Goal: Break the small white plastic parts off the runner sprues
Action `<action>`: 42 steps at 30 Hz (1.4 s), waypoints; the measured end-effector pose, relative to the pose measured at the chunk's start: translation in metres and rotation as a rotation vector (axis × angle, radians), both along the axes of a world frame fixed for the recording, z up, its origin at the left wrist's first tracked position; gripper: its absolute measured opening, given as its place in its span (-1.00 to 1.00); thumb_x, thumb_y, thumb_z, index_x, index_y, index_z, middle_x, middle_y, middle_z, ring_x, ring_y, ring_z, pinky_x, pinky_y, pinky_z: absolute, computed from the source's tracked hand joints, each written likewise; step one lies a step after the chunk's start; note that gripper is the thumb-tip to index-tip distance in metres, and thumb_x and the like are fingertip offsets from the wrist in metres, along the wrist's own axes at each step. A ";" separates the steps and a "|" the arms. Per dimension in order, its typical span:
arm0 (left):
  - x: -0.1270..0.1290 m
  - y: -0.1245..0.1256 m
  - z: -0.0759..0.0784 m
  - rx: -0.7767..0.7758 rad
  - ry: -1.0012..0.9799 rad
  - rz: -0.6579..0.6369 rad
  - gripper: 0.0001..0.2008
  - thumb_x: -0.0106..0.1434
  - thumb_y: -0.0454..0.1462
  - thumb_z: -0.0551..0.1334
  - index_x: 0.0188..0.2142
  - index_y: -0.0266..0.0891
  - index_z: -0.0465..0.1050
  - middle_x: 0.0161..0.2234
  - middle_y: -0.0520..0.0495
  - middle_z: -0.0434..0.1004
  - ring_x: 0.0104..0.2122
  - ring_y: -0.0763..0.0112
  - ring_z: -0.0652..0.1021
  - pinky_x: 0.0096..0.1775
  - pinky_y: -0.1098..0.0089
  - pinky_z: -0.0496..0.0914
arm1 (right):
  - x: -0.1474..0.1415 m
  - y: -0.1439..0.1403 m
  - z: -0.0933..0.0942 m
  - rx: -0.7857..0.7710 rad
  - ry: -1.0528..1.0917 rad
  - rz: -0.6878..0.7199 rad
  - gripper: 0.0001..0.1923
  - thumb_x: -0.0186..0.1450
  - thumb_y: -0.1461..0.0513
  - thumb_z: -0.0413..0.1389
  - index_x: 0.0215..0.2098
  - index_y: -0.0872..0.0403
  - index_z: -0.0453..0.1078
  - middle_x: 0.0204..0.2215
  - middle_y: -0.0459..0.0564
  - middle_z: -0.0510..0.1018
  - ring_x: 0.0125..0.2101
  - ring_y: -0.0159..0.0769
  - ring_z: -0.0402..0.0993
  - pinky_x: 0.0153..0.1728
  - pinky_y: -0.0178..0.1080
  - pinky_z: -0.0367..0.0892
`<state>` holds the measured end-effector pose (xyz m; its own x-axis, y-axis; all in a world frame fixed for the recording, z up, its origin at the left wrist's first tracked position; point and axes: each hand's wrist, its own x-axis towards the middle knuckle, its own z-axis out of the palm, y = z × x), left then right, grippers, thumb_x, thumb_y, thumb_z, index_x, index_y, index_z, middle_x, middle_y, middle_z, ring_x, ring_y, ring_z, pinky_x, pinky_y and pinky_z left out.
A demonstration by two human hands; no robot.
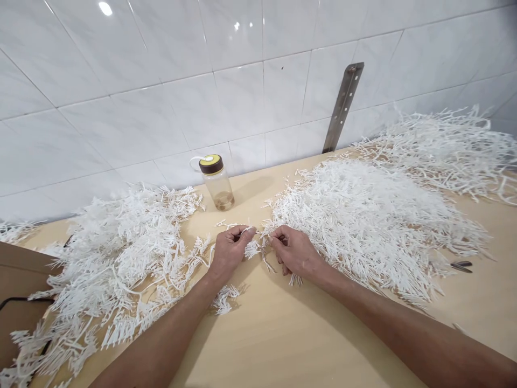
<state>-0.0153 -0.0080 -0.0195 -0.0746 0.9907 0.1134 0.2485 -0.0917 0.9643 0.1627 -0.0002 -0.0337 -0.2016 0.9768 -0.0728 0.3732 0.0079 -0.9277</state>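
My left hand [229, 250] is closed, thumb and finger pinching a white branched plastic sprig [252, 249] whose thin tips hang below the fingers. Close beside it, my right hand [297, 252] is also closed in a pinch on small white branched pieces [265, 242] between the two hands. More white tips stick out under the right palm. Left of my hands spreads a tangled heap of white branched sprigs [133, 253]. To the right is a denser pile of short white sprigs [371, 221]. A small loose clump [224, 299] lies by my left wrist.
A clear bottle [218, 188] with a dark and yellow-green lid stands near the tiled wall [242, 102]. A metal bracket [343, 108] leans there. Longer white stems [448, 148] are heaped at the back right. A small dark tool [461, 266] lies right; a brown box [20, 291] stands left.
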 end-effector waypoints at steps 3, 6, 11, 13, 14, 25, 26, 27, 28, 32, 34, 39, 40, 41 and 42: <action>-0.001 0.002 -0.001 -0.063 -0.048 0.063 -0.64 0.17 0.01 0.30 -0.41 -0.28 0.50 -0.61 0.13 0.17 -0.63 0.58 0.19 -0.61 0.53 0.19 | 0.001 -0.002 0.001 -0.023 0.069 -0.009 -0.86 0.32 0.14 0.04 -0.32 0.05 0.30 -0.72 -0.26 0.37 -0.82 -0.43 0.35 -0.77 -0.41 0.23; 0.000 0.002 -0.001 -0.087 -0.060 0.085 -0.61 0.15 0.04 0.30 -0.38 -0.28 0.52 -0.63 0.13 0.19 -0.65 0.58 0.22 -0.63 0.52 0.27 | 0.002 -0.003 -0.001 -0.005 0.110 0.032 -0.82 0.33 0.11 0.03 -0.31 0.04 0.31 -0.68 -0.25 0.38 -0.81 -0.44 0.34 -0.77 -0.40 0.23; 0.003 -0.001 -0.003 -0.074 -0.018 0.036 -0.63 0.17 0.01 0.29 -0.35 -0.28 0.55 -0.67 0.14 0.24 -0.71 0.58 0.26 -0.62 0.50 0.29 | 0.002 -0.005 -0.002 0.041 0.128 0.131 -0.73 0.35 0.02 0.02 -0.29 0.05 0.37 -0.64 -0.22 0.39 -0.79 -0.47 0.33 -0.75 -0.40 0.26; 0.003 -0.002 -0.005 -0.031 0.035 0.000 -0.65 0.19 -0.01 0.29 -0.35 -0.28 0.56 -0.65 0.12 0.31 -0.69 0.57 0.29 -0.60 0.51 0.28 | 0.003 -0.005 0.000 0.071 0.123 0.147 -0.71 0.34 0.01 0.04 -0.27 0.06 0.39 -0.62 -0.21 0.40 -0.78 -0.49 0.31 -0.74 -0.41 0.26; 0.003 -0.002 -0.006 -0.001 0.064 -0.017 -0.66 0.19 -0.02 0.29 -0.37 -0.28 0.56 -0.63 0.10 0.35 -0.66 0.56 0.31 -0.58 0.51 0.29 | 0.003 -0.006 0.002 0.086 0.123 0.151 -0.71 0.33 0.02 0.05 -0.27 0.07 0.39 -0.60 -0.19 0.42 -0.76 -0.49 0.31 -0.73 -0.41 0.26; 0.010 -0.007 0.001 -0.111 -0.007 -0.053 -0.65 0.17 0.01 0.31 -0.39 -0.26 0.52 -0.72 0.12 0.35 -0.78 0.53 0.35 -0.74 0.52 0.19 | 0.000 -0.008 0.002 0.098 0.140 0.193 -0.86 0.25 0.16 0.14 -0.36 0.08 0.37 -0.58 -0.16 0.44 -0.62 -0.47 0.34 -0.63 -0.42 0.27; 0.009 -0.007 0.003 -0.129 -0.019 -0.062 -0.64 0.17 0.02 0.30 -0.40 -0.26 0.51 -0.73 0.12 0.34 -0.79 0.52 0.35 -0.75 0.53 0.18 | 0.000 -0.008 0.001 0.081 0.149 0.194 -0.87 0.26 0.16 0.13 -0.35 0.08 0.37 -0.58 -0.17 0.43 -0.64 -0.47 0.33 -0.64 -0.41 0.27; 0.009 -0.007 0.005 -0.144 -0.034 -0.073 -0.63 0.17 0.03 0.30 -0.40 -0.27 0.50 -0.73 0.11 0.35 -0.78 0.52 0.36 -0.75 0.53 0.18 | 0.000 -0.008 0.001 0.064 0.158 0.195 -0.87 0.27 0.16 0.11 -0.34 0.08 0.37 -0.59 -0.18 0.42 -0.66 -0.48 0.31 -0.67 -0.41 0.26; 0.008 -0.006 0.007 -0.157 -0.054 -0.090 -0.62 0.17 0.02 0.30 -0.39 -0.28 0.49 -0.72 0.10 0.37 -0.78 0.52 0.37 -0.74 0.53 0.20 | 0.001 -0.008 0.001 0.051 0.163 0.197 -0.86 0.28 0.16 0.09 -0.33 0.07 0.37 -0.60 -0.19 0.42 -0.69 -0.48 0.29 -0.70 -0.41 0.25; 0.004 -0.002 0.008 -0.196 -0.165 -0.146 -0.65 0.16 -0.02 0.33 -0.39 -0.30 0.47 -0.65 0.05 0.45 -0.72 0.53 0.41 -0.65 0.52 0.31 | 0.002 -0.008 -0.001 0.089 0.145 0.158 -0.83 0.31 0.13 0.06 -0.30 0.07 0.37 -0.57 -0.19 0.42 -0.73 -0.50 0.27 -0.73 -0.41 0.24; 0.004 -0.001 0.009 -0.202 -0.173 -0.129 -0.66 0.15 -0.03 0.33 -0.42 -0.29 0.44 -0.65 0.05 0.45 -0.71 0.53 0.42 -0.65 0.52 0.30 | 0.003 -0.009 -0.001 0.136 0.141 0.138 -0.81 0.33 0.11 0.06 -0.29 0.07 0.37 -0.55 -0.18 0.43 -0.71 -0.51 0.28 -0.70 -0.42 0.25; 0.006 -0.003 0.010 -0.177 -0.106 -0.090 -0.66 0.14 -0.04 0.35 -0.47 -0.27 0.39 -0.69 0.07 0.42 -0.73 0.51 0.42 -0.66 0.52 0.25 | 0.003 -0.010 -0.002 0.162 0.149 0.147 -0.77 0.35 0.09 0.04 -0.31 0.08 0.37 -0.57 -0.18 0.42 -0.69 -0.50 0.28 -0.65 -0.40 0.26; 0.006 -0.003 0.010 -0.170 -0.103 -0.090 -0.66 0.13 -0.04 0.36 -0.48 -0.26 0.39 -0.69 0.08 0.42 -0.73 0.50 0.43 -0.66 0.52 0.25 | 0.003 -0.010 -0.002 0.165 0.143 0.146 -0.78 0.35 0.09 0.05 -0.31 0.08 0.37 -0.56 -0.17 0.43 -0.69 -0.50 0.28 -0.64 -0.40 0.26; 0.006 -0.003 0.010 -0.165 -0.104 -0.092 -0.66 0.13 -0.04 0.36 -0.48 -0.26 0.39 -0.68 0.08 0.42 -0.72 0.50 0.43 -0.66 0.52 0.25 | 0.003 -0.010 -0.002 0.170 0.133 0.145 -0.79 0.34 0.11 0.05 -0.31 0.08 0.37 -0.55 -0.17 0.44 -0.68 -0.50 0.28 -0.63 -0.39 0.26; 0.005 -0.002 0.009 -0.163 -0.105 -0.094 -0.66 0.12 -0.04 0.36 -0.48 -0.26 0.39 -0.68 0.08 0.41 -0.72 0.49 0.43 -0.66 0.52 0.25 | 0.003 -0.010 -0.002 0.178 0.119 0.150 -0.81 0.34 0.12 0.05 -0.32 0.07 0.37 -0.55 -0.16 0.45 -0.66 -0.50 0.29 -0.61 -0.39 0.26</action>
